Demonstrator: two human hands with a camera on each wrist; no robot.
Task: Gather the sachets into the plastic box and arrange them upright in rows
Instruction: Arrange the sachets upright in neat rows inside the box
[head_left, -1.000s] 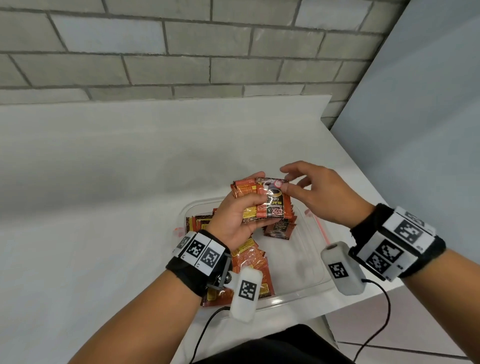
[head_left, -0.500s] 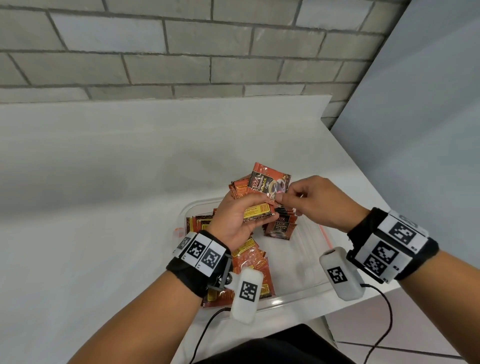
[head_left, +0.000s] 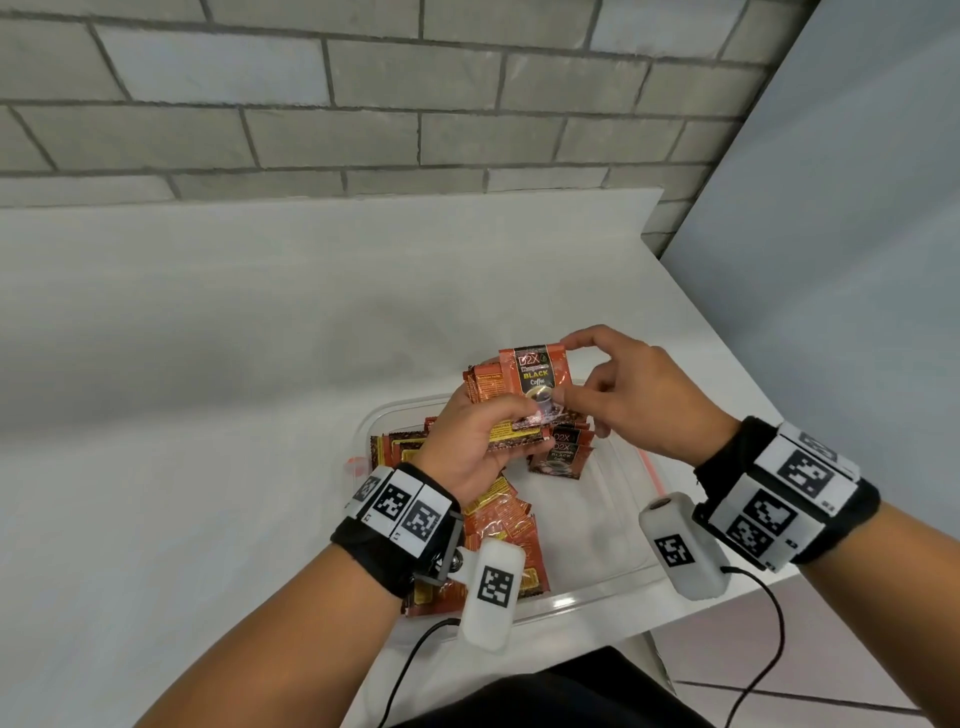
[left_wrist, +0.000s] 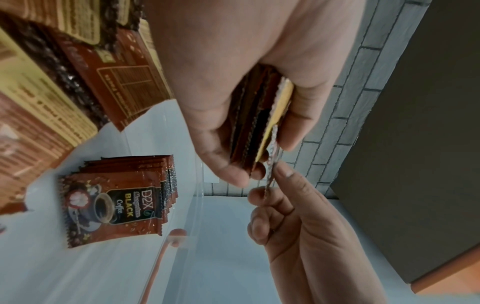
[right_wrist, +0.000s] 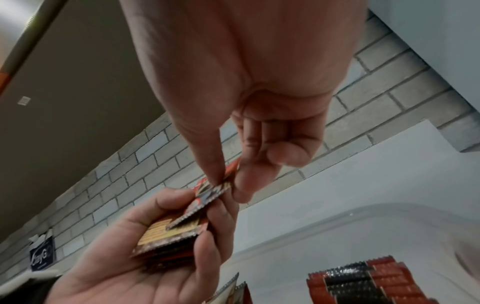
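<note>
Over the clear plastic box (head_left: 613, 582), my left hand (head_left: 483, 436) grips a stack of red-brown coffee sachets (head_left: 488, 387) (left_wrist: 255, 123) (right_wrist: 168, 236). My right hand (head_left: 623, 395) pinches a single sachet (head_left: 535, 376) (right_wrist: 215, 191) between thumb and forefinger (right_wrist: 207, 160), holding it upright, label toward me, against the front of that stack. A short row of sachets (head_left: 563, 454) (left_wrist: 116, 201) (right_wrist: 363, 281) stands at the far side of the box. More sachets (head_left: 498, 530) lie flat in a loose pile along the box's left side, partly hidden under my left wrist.
The box sits at the near right corner of a white table (head_left: 208, 364), close to its front edge. A grey brick wall (head_left: 363, 104) runs behind and a pale panel (head_left: 857, 260) stands to the right. The box has a red clip (head_left: 652, 470) on its right rim.
My right hand has turned the single sachet from lying sideways to upright, label facing me, and brought it to the front of the stack. My left hand has stayed put.
</note>
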